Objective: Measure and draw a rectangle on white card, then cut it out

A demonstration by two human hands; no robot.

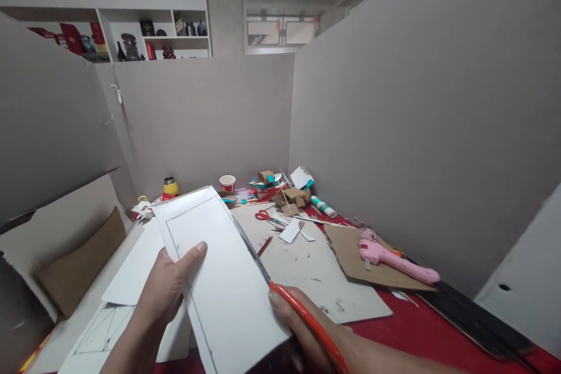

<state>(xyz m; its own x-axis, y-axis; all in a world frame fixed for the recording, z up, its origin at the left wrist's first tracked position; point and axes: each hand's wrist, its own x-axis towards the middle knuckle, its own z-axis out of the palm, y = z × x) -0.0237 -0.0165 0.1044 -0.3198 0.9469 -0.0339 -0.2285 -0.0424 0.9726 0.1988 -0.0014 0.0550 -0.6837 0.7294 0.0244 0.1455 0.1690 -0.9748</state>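
Left hand [169,286] pinches the white card [219,280] thumb-on-top at 7 o'clock, right hand [307,327] clenched around the orange scissors [280,292] along its 3 o'clock edge; best to keep the blades on the pencilled line, card taut.

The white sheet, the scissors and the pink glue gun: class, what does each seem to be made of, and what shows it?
White sheet: stiff matt card or thin board, it seems; it stays flat in the left hand and bears pencil lines.
Scissors: dark metal blades, glossy orange handle, probably plastic, in the right hand.
Glue gun: smooth pink plastic, by its moulded shape.
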